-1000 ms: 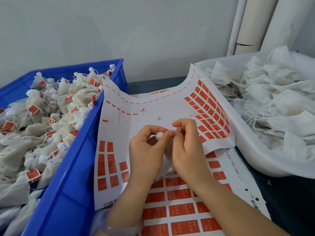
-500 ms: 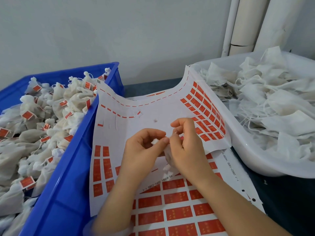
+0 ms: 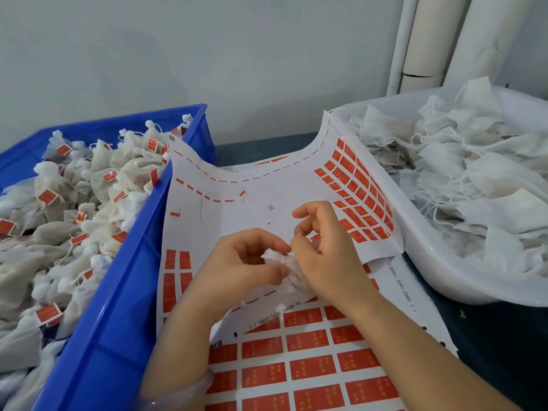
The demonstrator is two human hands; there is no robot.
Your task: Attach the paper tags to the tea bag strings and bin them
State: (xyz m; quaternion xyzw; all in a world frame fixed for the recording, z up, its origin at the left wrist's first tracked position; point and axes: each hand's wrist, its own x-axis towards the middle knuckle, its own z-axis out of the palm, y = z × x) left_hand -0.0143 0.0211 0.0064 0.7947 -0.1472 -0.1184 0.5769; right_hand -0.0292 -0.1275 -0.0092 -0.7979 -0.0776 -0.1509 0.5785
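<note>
Right now the tea bag [image 3: 286,266] is sitting bunched between the 2 hands over the tag sheet [image 3: 258,209], its neck seemingly pointing up and away, though the string is too fine to make out. The left hand [image 3: 246,262] is pinching its top; the right hand [image 3: 323,256] is curling its grip round the lower part. The blue bin [image 3: 142,262] is lying to the left, nearer the left hand, so binning is likely falling to that side.

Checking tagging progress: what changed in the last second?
The left hand and right hand stay pinched on the same tea bag; more of its white cloth now shows between them, and the right index finger has lifted. Nothing taken up or released. Blue bin, white tub and tag sheets unchanged.
</note>
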